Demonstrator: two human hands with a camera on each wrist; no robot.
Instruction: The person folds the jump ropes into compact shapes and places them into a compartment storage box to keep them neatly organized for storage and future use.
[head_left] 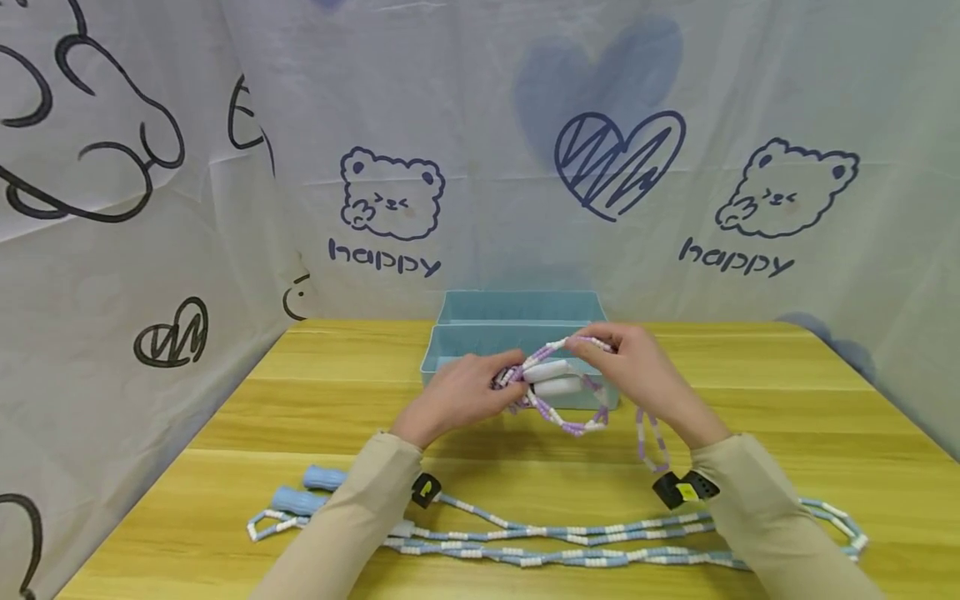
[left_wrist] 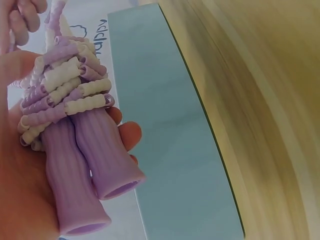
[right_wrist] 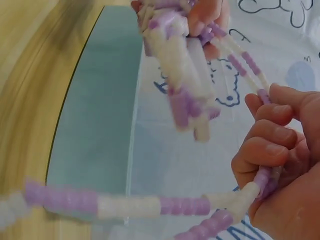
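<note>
A purple-and-white beaded jump rope (head_left: 551, 414) is held up in both hands over the table. My left hand (head_left: 472, 387) grips its bundle, where beaded strands wrap round two purple handles (left_wrist: 75, 175). The open handle ends stick out of the palm in the left wrist view. My right hand (head_left: 633, 362) holds a doubled length of the beaded strand (right_wrist: 185, 205), fingers curled round it. A loop of it hangs below that hand. White parts (head_left: 551, 377) show between the hands in the head view. Behind them stands a light blue bin (left_wrist: 165, 125), partly hidden.
A blue-and-white beaded jump rope (head_left: 525, 532) lies stretched along the table's near side, its blue handles (head_left: 298, 500) at the left. Another light blue bin section (head_left: 521, 307) stands behind the front one. A printed white cloth (head_left: 480, 150) hangs behind the wooden table (head_left: 337, 408).
</note>
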